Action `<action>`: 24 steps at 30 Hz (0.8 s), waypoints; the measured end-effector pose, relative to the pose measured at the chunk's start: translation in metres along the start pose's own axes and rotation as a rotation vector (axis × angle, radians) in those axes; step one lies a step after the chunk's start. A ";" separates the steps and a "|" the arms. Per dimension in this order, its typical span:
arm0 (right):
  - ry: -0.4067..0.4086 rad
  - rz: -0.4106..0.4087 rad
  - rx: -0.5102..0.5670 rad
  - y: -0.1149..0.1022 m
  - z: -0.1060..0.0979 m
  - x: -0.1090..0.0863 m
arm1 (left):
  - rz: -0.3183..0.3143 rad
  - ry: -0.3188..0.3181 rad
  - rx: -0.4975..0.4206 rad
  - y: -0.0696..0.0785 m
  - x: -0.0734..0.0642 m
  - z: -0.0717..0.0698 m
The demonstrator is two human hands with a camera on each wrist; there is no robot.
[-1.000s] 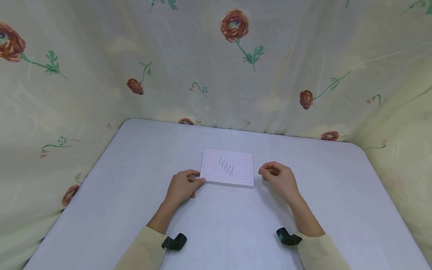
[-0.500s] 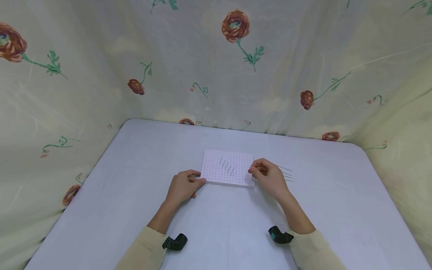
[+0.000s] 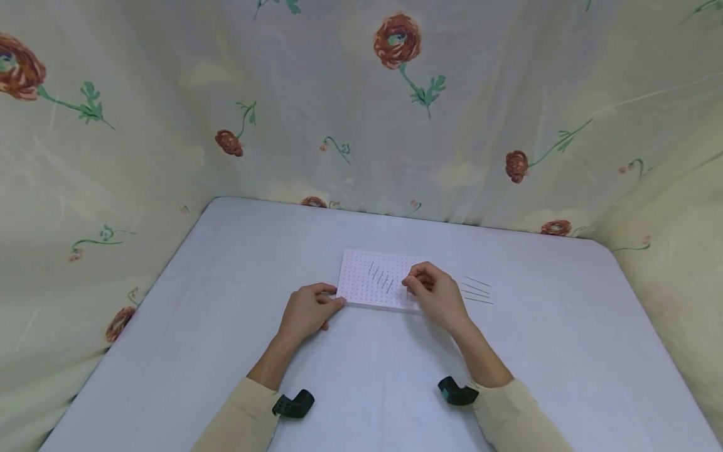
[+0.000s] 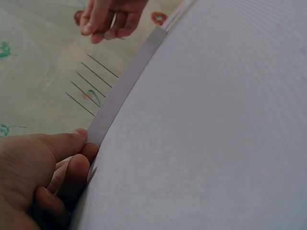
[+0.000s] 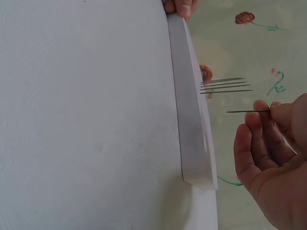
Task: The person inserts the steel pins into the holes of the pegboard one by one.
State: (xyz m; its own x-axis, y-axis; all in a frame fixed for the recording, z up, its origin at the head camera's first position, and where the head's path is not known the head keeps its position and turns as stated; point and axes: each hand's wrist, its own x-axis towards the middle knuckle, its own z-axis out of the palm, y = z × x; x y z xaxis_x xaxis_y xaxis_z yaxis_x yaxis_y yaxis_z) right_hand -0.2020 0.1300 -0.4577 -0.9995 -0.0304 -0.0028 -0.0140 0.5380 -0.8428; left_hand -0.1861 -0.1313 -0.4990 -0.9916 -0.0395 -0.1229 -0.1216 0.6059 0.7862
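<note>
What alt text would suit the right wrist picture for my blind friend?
A right hand pinches a thin dark rod, its tip apart from a white board. Similar rods stand in the board, the left hand holds its far end, and flowered cloth hangs beyond the table.

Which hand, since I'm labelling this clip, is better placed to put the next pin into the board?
The right hand, most likely: it pinches a thin pin over the perforated board, and loose pins lie on that side. The left hand holds the board's near left corner.
</note>
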 end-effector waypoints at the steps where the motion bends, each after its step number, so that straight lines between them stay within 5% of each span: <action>1: -0.001 -0.005 0.004 0.000 0.002 0.000 | 0.001 0.001 0.000 0.000 0.000 0.000; 24: 0.038 -0.076 -0.059 -0.001 0.020 -0.004 | 0.023 -0.006 -0.006 0.000 0.000 0.000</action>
State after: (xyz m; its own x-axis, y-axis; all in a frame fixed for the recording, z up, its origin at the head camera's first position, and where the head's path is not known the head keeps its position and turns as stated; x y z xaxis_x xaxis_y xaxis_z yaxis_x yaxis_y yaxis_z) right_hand -0.1974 0.1126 -0.4675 -0.9959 -0.0414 0.0810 -0.0899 0.5837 -0.8070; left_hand -0.1864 -0.1315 -0.4991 -0.9939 -0.0210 -0.1083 -0.0991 0.6014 0.7928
